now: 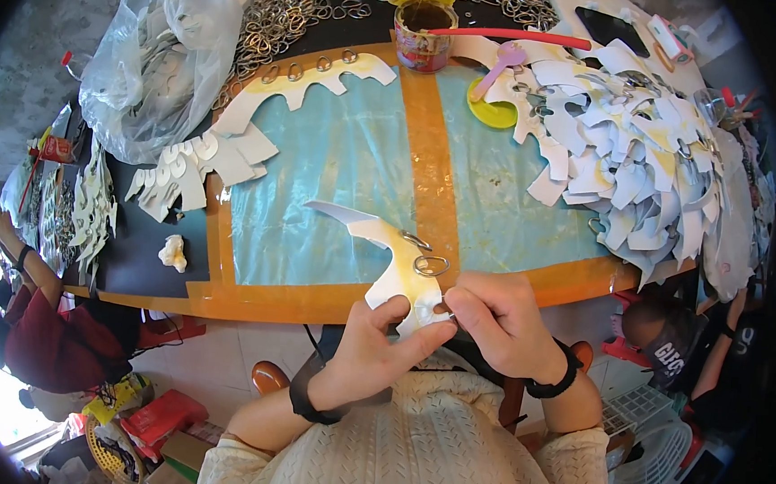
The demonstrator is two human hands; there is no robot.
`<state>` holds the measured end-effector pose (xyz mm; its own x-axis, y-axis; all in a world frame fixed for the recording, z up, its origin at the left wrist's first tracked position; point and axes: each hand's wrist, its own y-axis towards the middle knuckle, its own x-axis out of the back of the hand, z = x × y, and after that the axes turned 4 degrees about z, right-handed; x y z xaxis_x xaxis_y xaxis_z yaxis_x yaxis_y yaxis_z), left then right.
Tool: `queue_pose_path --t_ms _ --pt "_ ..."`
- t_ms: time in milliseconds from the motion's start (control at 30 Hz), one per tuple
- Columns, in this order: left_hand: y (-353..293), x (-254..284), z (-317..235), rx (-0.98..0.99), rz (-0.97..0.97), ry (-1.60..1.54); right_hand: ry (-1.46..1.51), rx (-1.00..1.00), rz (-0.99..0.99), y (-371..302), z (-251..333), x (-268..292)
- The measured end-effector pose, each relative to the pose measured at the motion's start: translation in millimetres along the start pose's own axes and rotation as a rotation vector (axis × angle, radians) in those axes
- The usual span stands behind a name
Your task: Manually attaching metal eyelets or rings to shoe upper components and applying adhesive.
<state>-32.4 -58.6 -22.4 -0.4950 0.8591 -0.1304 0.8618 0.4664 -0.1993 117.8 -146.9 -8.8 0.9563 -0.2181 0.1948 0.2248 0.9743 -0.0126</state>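
Note:
A white scalloped strip (386, 237) with yellowish glue along it is raised over the near edge of the table. My left hand (371, 353) grips its near end between thumb and fingers. Two metal rings (431, 266) sit on the strip's glued side. My right hand (503, 326) is closed in a pinch at that same near end, touching a small folded flap; what lies between its fingertips is mostly hidden. Farther off, a similar strip (305, 79) with several rings on it lies on the blue sheet (321, 165).
An open glue tub (422, 47) stands at the back with a red stick (519, 37) across it. A purple spoon (501, 68) rests on a yellow-green lid (492, 113). White strips (637, 160) pile up at right; metal rings (282, 19) and a plastic bag (162, 64) lie at left. Other people sit on both sides.

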Motion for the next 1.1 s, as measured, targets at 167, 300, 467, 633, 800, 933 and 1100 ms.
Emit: queue_pose_path --t_ms 167,300,467,633,800,933,1100 --pt "-2 1 5 -0.117 -0.034 0.046 -0.036 -0.013 0.022 0 2 5" --pt "-4 4 8 -0.158 -0.081 0.087 -0.022 0.056 0.001 -4 -8 -1" --pt "-7 -4 12 -0.111 -0.148 -0.025 0.065 0.079 -0.027 -9 -9 -5" --pt "-8 -9 9 -0.133 -0.138 -0.329 -0.088 0.103 -0.044 -11 -3 -3" --pt "-6 -2 7 0.072 -0.066 -0.459 -0.377 0.184 0.017 -12 7 0" --pt "-6 -3 5 -0.003 -0.089 -0.419 -0.374 0.195 0.017 -12 8 -2" --pt "1 -20 0 -0.010 -0.276 -0.635 -0.202 0.155 -0.067 -16 0 -11"
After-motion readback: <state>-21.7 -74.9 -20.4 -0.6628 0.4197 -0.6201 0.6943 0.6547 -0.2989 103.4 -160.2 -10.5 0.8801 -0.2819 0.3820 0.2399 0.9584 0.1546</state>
